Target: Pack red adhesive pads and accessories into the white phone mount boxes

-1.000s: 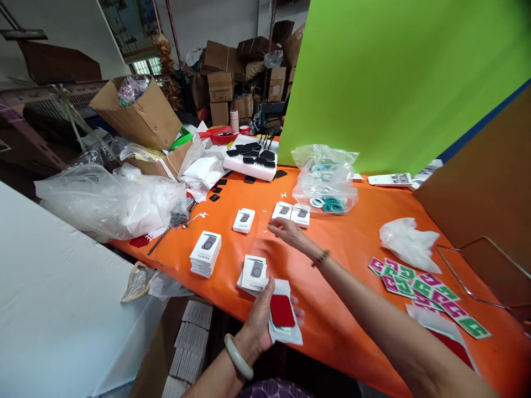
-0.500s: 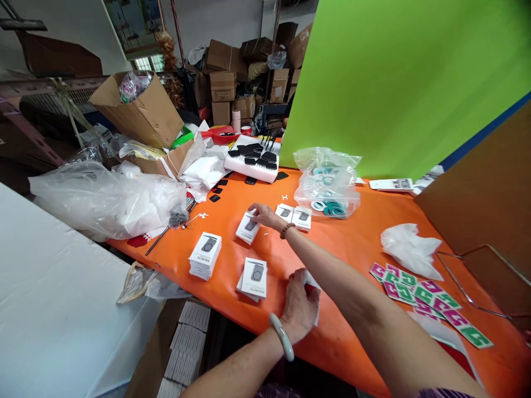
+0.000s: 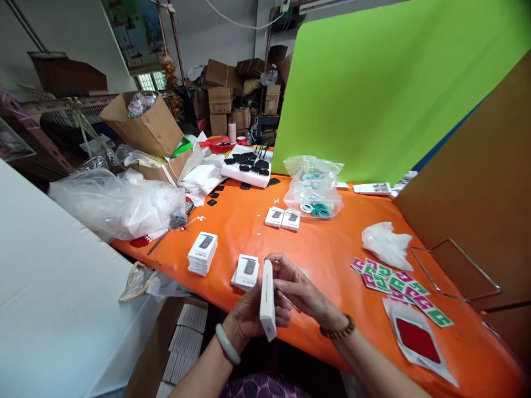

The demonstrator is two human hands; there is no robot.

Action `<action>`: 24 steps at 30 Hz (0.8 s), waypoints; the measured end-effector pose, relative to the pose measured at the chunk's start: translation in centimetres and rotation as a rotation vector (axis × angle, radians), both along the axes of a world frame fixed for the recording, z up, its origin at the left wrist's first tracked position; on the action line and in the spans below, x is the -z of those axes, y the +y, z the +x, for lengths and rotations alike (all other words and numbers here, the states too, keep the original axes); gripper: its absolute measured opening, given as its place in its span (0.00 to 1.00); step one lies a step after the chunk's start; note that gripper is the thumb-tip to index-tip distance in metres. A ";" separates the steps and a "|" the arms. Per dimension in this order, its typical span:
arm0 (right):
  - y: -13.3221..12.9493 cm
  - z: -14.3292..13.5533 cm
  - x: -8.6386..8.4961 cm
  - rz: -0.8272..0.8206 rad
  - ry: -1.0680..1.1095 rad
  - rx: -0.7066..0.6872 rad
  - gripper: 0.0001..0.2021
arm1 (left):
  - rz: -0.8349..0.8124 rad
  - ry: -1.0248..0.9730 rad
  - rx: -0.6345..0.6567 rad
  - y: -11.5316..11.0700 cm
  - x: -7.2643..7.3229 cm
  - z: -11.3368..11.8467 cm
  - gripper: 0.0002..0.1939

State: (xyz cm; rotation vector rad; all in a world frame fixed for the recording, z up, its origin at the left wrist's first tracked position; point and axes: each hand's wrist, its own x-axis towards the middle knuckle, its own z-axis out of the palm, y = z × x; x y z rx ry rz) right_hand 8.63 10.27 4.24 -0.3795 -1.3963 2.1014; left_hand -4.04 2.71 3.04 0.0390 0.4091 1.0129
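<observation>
A slim white box [image 3: 267, 301] stands nearly upright and edge-on above the front edge of the table. My left hand [image 3: 248, 314], with a pale bangle on its wrist, grips the box from the left and below. My right hand [image 3: 305, 290], wearing a bead bracelet, holds the same box near its upper right side, fingers bent. Just behind it lies a short pile of white "MAGNETIC" boxes [image 3: 248, 272]. A taller stack of such boxes [image 3: 202, 253] is further left, and two single boxes [image 3: 282, 218] lie side by side beyond my hands.
Clear bags with teal rings [image 3: 313, 190] lie at the back of the orange table [image 3: 232, 224]. Pink and green stickers [image 3: 398, 284], a crumpled white bag [image 3: 385, 246] and a dark red pad [image 3: 418, 338] are on the right. Cartons of white pieces [image 3: 188, 337] stand below.
The box my right hand touched on the table has been lifted and brought towards me. Both hands now meet on a box. The view has shifted slightly.
</observation>
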 end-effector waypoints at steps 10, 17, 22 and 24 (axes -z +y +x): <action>-4.9 4.8 1.4 0.555 -0.322 0.367 0.23 | -0.234 0.206 -0.276 -0.6 -1.0 0.3 0.12; -9.1 3.7 2.0 0.749 -0.385 0.482 0.11 | -0.364 0.187 -0.348 -0.4 -1.3 1.9 0.10; -9.1 3.5 3.2 0.826 -0.363 0.582 0.08 | -0.334 0.113 -0.346 -0.7 -1.0 3.2 0.20; -9.2 3.3 3.7 0.922 -0.346 0.665 0.07 | -0.348 0.074 -0.333 -0.8 -0.9 3.6 0.20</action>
